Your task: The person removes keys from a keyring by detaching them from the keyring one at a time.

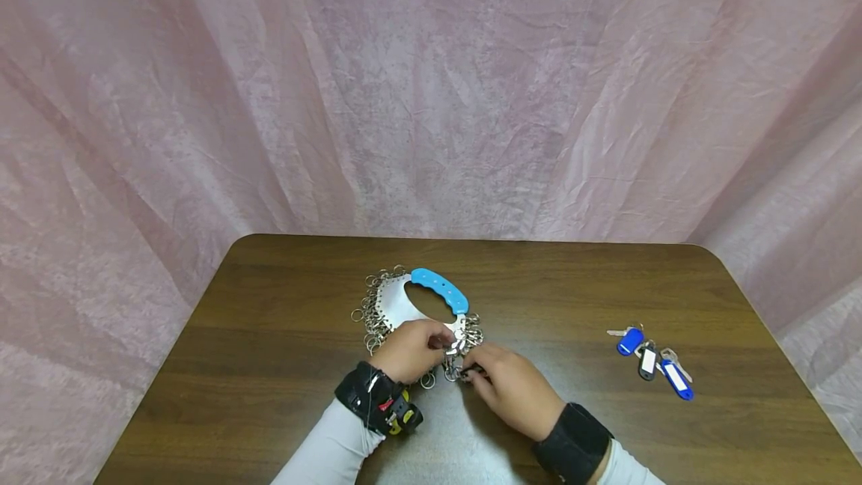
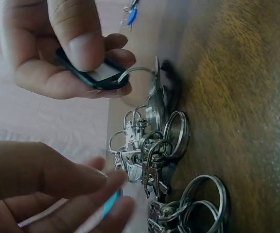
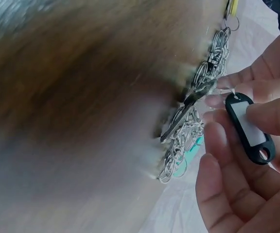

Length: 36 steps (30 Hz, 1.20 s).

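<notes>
My right hand [image 1: 515, 388] pinches a black key tag [image 3: 247, 128] with a white label between thumb and fingers. From the tag's ring [image 2: 140, 70] hangs a metal key [image 2: 154, 104], close to a cluster of metal clasps [image 2: 152, 155] with split rings. These clasps line the edge of a white curved plate [image 1: 393, 305] with a blue grip handle [image 1: 438, 288], lying on the table. My left hand [image 1: 409, 350] is over the plate's near edge, its fingers [image 2: 89, 179] loosely bent beside the clasps. Nothing shows plainly between them.
On the right of the brown wooden table [image 1: 539, 298] lie two blue key tags [image 1: 631, 340] and a black one [image 1: 648, 361], with keys. A pink curtain [image 1: 431, 96] hangs behind the table's far edge.
</notes>
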Each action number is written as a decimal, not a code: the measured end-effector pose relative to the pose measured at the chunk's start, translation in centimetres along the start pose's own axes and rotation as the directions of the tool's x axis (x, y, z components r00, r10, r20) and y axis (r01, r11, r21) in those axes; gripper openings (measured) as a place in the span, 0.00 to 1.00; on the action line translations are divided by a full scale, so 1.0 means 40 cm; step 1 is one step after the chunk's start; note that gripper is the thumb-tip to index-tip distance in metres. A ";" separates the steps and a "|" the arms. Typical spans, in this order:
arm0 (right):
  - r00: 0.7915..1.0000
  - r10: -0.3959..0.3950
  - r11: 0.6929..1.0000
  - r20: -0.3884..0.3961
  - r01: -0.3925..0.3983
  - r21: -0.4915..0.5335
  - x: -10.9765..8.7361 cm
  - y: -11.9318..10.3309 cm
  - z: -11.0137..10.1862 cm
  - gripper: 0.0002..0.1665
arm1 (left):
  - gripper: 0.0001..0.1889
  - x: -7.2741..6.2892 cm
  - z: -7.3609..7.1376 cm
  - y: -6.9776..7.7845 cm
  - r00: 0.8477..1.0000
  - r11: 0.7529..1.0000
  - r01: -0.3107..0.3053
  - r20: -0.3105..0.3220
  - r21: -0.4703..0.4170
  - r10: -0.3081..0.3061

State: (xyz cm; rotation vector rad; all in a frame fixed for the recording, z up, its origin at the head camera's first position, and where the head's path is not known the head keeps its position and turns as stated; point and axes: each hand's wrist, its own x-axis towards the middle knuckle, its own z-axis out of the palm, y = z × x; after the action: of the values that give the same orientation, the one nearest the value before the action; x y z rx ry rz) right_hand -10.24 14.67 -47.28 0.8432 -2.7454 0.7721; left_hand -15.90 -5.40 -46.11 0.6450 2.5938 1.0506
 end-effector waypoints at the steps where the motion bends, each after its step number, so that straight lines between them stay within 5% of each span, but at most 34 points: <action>1: 1.000 0.009 1.000 -0.001 -0.009 -0.002 0.000 0.000 -0.001 0.07 | 0.13 0.001 0.001 0.000 1.000 1.000 -0.010 0.004 -0.001 0.010; 13: 0.996 0.049 0.999 -0.077 -0.049 0.012 0.005 0.007 -0.004 0.08 | 0.14 0.004 0.007 0.001 0.994 0.996 -0.085 0.064 -0.036 0.087; 36: 0.982 0.135 0.985 -0.131 -0.120 0.121 0.020 0.016 -0.009 0.09 | 0.09 0.002 0.021 0.000 0.997 0.998 -0.069 0.047 0.006 0.068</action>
State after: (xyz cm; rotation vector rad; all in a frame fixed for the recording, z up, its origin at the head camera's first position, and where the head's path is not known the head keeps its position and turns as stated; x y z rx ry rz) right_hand -11.29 14.94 -47.01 0.6113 -2.6732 0.9785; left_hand -15.63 -4.88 -46.71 0.7563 2.5532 1.0340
